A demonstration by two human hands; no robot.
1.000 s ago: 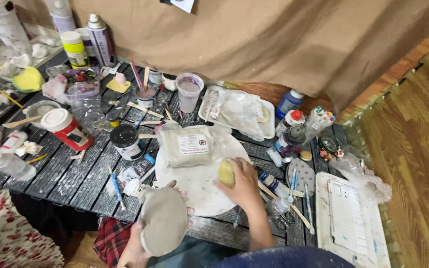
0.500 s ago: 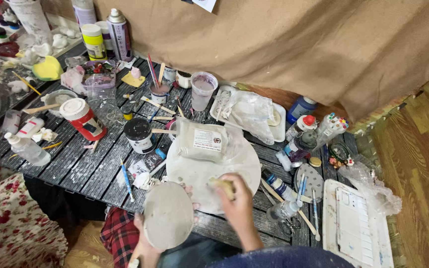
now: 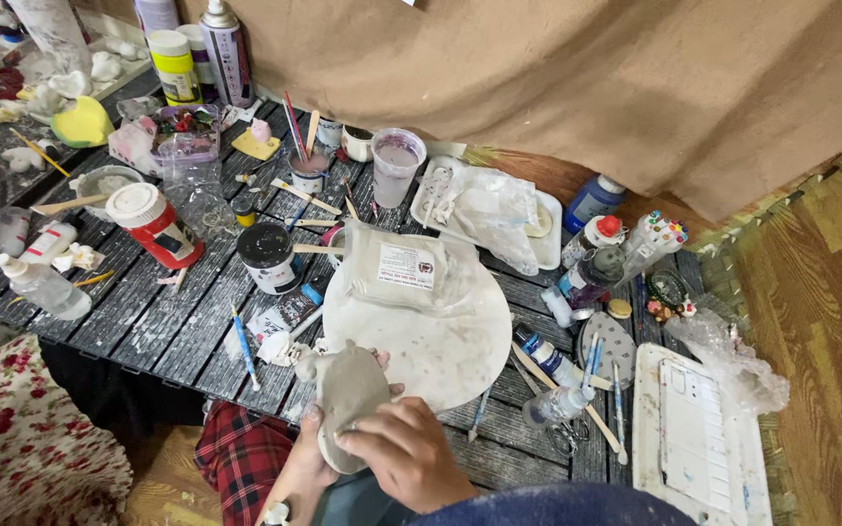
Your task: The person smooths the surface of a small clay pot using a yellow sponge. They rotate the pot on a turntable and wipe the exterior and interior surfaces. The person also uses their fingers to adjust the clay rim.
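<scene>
**Soft clay held over a crowded edge**

You hold the clay piece [image 3: 348,401] between both hands, close to your lap and just short of the white board [image 3: 440,336]. Your right hand [image 3: 403,453] lies curled over its near side, fingers pressed on the surface; your left hand [image 3: 306,458] cups it from below, mostly hidden. Pressing too hard there could dent or warp the piece, and its small ears at the far end look thin enough to snap. Just beyond your hands lie a blue brush [image 3: 245,346] and loose scraps; a slip could drop the clay onto them. Further out, the black jar [image 3: 267,255] and cup [image 3: 397,166] could tip if you reach carelessly.
</scene>
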